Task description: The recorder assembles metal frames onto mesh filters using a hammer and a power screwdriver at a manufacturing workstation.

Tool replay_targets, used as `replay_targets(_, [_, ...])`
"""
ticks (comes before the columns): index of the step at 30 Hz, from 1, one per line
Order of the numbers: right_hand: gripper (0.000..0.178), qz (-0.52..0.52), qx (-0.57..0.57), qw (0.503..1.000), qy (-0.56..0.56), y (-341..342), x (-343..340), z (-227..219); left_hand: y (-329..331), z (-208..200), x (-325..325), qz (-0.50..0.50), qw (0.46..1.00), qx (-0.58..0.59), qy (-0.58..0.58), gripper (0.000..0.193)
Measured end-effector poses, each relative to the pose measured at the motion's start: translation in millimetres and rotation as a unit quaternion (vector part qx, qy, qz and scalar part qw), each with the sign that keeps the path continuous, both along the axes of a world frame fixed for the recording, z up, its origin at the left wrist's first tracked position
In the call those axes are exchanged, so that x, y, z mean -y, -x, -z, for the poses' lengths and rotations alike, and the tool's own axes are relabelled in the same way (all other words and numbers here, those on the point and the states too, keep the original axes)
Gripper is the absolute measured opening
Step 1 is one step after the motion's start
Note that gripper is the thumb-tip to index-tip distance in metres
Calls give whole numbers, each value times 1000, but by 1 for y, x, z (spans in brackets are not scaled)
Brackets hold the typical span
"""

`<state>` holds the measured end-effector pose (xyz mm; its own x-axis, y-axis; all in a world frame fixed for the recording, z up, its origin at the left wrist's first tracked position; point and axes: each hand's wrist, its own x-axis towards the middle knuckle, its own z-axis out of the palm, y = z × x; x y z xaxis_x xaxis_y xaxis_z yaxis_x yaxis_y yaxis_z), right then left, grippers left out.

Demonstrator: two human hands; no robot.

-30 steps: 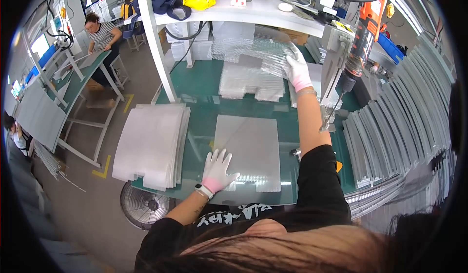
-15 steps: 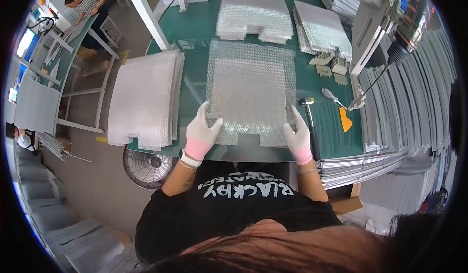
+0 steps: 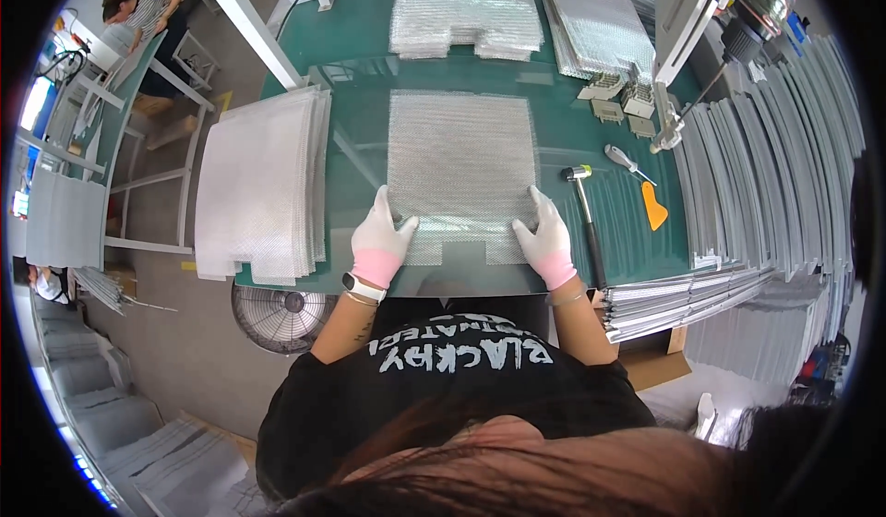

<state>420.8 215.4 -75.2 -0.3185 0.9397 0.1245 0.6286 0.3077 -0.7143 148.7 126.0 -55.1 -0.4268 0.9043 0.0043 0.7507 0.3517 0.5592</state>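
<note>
A squared-up layer of silvery metal mesh sheets point(image 3: 461, 162) lies flat on the green table in front of me, a notch cut in its near edge. How many sheets it holds I cannot tell. My left hand point(image 3: 379, 234), in a white glove with a pink cuff, is against its left edge with the thumb over the near corner area. Gloved the same way, my right hand point(image 3: 546, 235) grips the right edge, thumb on top and fingers along the side. The sheets sit between both hands.
Mesh stacks stand left point(image 3: 258, 185), at the back point(image 3: 466, 9) and back right point(image 3: 600, 23). A mallet point(image 3: 586, 217), a screwdriver point(image 3: 623, 159) and an orange scraper point(image 3: 653, 205) lie right. A mounted power driver point(image 3: 738, 42) overhangs the right side, near upright grey panels point(image 3: 757, 166).
The mesh sheets, offset and spread wider before, now line up in a narrower outline. My hands have come closer together, mainly the right one moving left. The whole view has shifted slightly.
</note>
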Motion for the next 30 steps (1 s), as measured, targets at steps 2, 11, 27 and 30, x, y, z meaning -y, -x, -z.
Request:
replay_targets(2, [65,-2,5,1000,0,-1,1,1,0,-3,1,2,1000,-5,14,75])
replay_targets(11, [67,-16,18,1000,1,-3,-1,6,4,6,-2,1,999,-24,32,80])
replay_targets(27, [65,204,144,957,-145,-22,-272,-71,23,7,-14,198,960,-199,2,63])
replay_targets(30, [82,287,238,927,-49,-6,-316,-85,24,8,-13,188,963,-191,6,64])
